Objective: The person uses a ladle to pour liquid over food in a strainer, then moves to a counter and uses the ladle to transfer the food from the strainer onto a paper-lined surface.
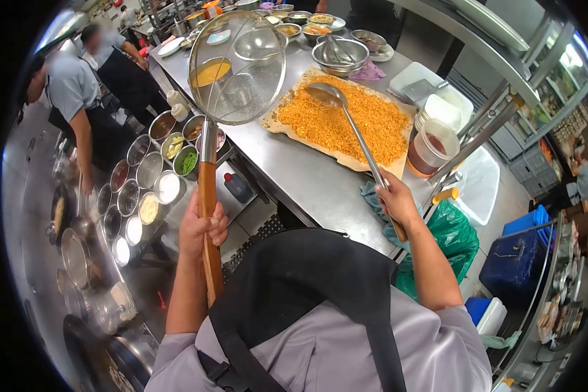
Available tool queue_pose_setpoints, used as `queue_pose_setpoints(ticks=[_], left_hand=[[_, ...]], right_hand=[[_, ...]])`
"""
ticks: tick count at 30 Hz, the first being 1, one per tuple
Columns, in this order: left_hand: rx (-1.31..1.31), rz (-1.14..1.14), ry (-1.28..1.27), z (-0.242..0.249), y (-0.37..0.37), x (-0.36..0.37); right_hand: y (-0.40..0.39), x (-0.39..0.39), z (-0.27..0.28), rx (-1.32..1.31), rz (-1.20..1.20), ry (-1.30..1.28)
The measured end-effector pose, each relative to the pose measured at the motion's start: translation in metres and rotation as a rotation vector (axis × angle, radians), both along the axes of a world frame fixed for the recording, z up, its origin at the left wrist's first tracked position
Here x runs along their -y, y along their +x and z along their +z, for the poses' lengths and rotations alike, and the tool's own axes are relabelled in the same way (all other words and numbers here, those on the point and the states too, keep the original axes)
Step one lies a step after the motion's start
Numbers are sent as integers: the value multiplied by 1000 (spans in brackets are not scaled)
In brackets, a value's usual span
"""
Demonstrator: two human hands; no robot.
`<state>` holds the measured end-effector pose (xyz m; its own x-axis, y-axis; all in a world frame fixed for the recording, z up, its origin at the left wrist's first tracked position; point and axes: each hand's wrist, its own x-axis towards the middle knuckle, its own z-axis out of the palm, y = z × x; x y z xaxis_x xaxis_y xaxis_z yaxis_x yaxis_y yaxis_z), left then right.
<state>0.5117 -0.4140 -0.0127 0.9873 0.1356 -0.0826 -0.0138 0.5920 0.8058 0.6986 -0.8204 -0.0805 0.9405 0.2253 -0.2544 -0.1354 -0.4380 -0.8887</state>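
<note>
My left hand (202,225) is wrapped round the wooden handle of a large round mesh strainer (238,68), which stands raised over the left part of the steel counter (268,163). In my right hand (396,199) is the handle of a long metal ladle (359,134). The ladle's bowl rests on or just over orange crumbly food (346,124), spread on a paper-lined tray (287,127). Through the mesh, a pot of yellow liquid (212,73) shows.
Metal containers of ingredients (149,170) stand at the left. Two people (78,85) work beyond them. A tub of reddish liquid (431,147) is right of the tray, near a green bag (447,242). Stacked bowls with a whisk (340,55) stand behind the tray.
</note>
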Motion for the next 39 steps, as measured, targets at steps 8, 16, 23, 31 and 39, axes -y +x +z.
queue_pose_setpoints(ticks=[8, 16, 23, 31, 39], left_hand=[[-33, 104, 37, 10, -7, 21], [-53, 181, 68, 15, -7, 39], [27, 174, 65, 8, -4, 40], [-14, 101, 63, 8, 22, 41], [-36, -35, 20, 6, 36, 44]], right_hand=[[48, -19, -10, -54, 170, -18], [126, 19, -35, 459, 116, -481], [62, 104, -35, 516, -9, -634], [-6, 110, -6, 152, -71, -321], [-45, 173, 9, 379, 104, -491]])
